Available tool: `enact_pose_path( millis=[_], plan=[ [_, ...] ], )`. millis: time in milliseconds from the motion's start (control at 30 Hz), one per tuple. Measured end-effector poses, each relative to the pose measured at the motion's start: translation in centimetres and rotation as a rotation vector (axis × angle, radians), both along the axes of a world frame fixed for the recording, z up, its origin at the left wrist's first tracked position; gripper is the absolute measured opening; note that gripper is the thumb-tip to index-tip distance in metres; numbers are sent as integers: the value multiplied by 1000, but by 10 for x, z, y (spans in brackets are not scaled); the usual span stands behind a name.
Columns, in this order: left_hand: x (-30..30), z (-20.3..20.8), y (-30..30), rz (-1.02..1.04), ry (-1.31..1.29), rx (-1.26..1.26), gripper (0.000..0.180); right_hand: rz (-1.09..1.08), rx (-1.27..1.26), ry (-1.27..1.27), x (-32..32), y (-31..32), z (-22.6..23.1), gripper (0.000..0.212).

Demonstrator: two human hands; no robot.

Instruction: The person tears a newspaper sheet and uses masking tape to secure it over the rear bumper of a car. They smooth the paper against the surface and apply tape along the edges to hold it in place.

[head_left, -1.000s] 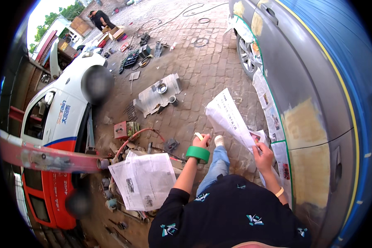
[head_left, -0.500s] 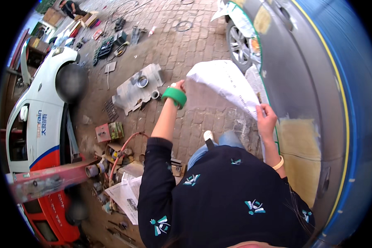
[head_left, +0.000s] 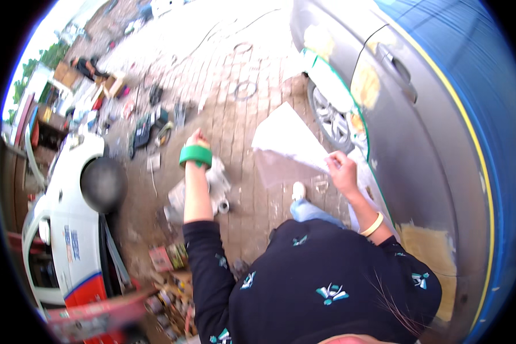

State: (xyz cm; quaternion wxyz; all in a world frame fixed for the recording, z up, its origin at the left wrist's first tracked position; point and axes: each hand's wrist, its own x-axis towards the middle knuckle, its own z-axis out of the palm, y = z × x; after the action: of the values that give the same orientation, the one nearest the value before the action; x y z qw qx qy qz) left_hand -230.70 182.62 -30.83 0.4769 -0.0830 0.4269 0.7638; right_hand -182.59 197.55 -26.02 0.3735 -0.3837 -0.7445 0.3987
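My right hand [head_left: 343,172] pinches the corner of a white masking sheet [head_left: 289,137] between thumb and fingers. The sheet hangs out to the left of that hand, with a translucent lower part over the bricks. A roll of green tape [head_left: 195,155] sits around my left wrist like a bracelet. My left hand [head_left: 198,139] is held out to the left, apart from the sheet. Its fingers look curled in; whether something small is between them is hidden. Close on my right stands a grey car body [head_left: 418,166] with sanded tan patches and green tape along its wheel-arch edge.
Blue sheeting [head_left: 476,114] covers the car's upper side. Left are a white and red car [head_left: 69,218], a red beam [head_left: 97,315] and a clutter of cans and tools [head_left: 175,304]. A grey metal panel [head_left: 215,178] lies on the bricks. Another person [head_left: 88,67] is far left.
My left hand has moved left, away from the sheet's edge. My right hand still grips the sheet, which has shifted lower and folded more. The view has tilted up.
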Motion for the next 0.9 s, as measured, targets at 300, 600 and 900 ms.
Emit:
enact_pose_path(
  millis=[300,600,900],
  plan=[
    [-59,-7,141,13,288,-214,21,164,84,46,-122,114,47,13],
    [-142,18,290,-621,553,-24,45,71,60,48,-154,178,68,12],
    [-244,146,425,-715,930,158,13,17,-253,259,-241,310,35,25]
  ],
)
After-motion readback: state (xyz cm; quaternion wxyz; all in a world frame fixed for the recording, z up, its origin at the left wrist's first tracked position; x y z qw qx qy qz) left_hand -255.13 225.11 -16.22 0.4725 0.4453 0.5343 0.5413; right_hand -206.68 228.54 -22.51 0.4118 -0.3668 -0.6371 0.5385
